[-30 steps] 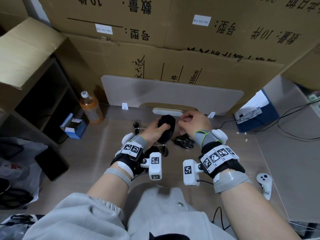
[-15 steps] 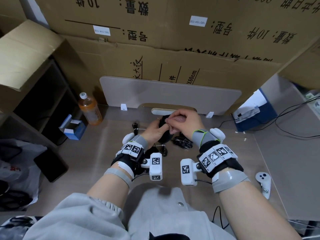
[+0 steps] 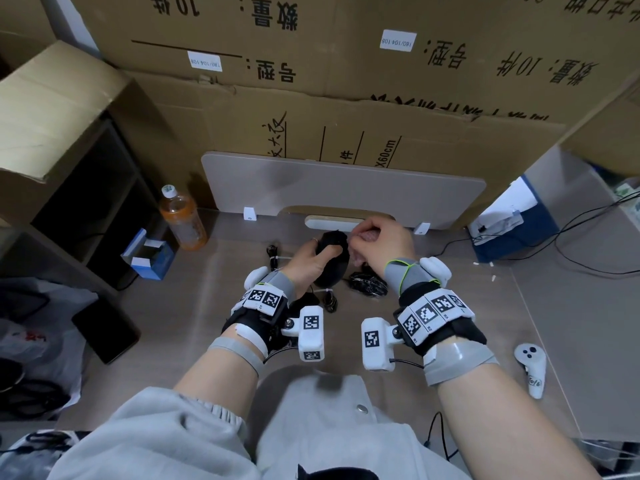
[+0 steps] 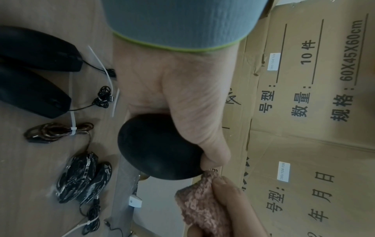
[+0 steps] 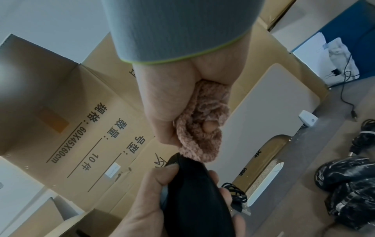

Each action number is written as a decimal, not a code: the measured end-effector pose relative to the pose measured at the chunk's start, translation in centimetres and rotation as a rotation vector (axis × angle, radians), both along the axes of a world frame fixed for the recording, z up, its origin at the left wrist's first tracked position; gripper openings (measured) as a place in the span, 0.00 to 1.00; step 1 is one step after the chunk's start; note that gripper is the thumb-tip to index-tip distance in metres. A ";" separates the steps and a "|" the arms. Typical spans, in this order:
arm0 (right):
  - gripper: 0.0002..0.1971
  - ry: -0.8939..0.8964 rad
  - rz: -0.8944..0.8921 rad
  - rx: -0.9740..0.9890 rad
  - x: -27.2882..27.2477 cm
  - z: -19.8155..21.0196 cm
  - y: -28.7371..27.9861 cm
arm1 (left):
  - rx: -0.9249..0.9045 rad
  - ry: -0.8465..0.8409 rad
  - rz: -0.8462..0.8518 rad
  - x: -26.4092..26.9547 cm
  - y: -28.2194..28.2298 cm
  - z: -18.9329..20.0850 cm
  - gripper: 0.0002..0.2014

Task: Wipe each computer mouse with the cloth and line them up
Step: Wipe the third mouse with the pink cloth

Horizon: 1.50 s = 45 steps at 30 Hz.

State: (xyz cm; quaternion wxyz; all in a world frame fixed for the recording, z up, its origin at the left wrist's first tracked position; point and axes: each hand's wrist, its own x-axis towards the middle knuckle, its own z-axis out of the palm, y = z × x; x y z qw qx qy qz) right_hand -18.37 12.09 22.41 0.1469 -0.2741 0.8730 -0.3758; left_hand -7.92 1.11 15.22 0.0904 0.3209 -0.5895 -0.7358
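My left hand grips the black mouse above the counter; at its 1 o'clock, my right hand clutches the pink cloth, touching the mouse's far end.

Ahead of me, big cardboard boxes w/ printed Chinese text stacked behind the bench. A grey board leans on them, standing on small white clips. Far left on the bench: orange drink bottle, white cap, upright; just beside it a small blue-and-white box. Dark shelf unit to my left, open carton on top. Black phone at bench's left edge. White controller lies near right. Blue box w/ papers back right, black cables trailing past it
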 end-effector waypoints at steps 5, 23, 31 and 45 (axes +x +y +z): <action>0.03 -0.068 0.037 -0.160 0.1 -0.3 0.1 | -0.027 0.005 -0.015 0.1 0.3 -0.3 0.23; 0.04 -0.078 0.030 -0.134 -0.5 -1.1 -0.4 | 0.026 -0.022 0.013 0.2 0.0 -0.3 0.26; 0.04 -0.130 0.169 -0.200 -0.1 -0.7 -0.3 | -0.017 0.016 -0.032 0.2 0.1 0.0 0.24; 0.05 -0.088 0.013 -0.202 -1.1 -1.7 -0.1 | 0.041 -0.048 -0.026 0.1 0.4 0.2 0.28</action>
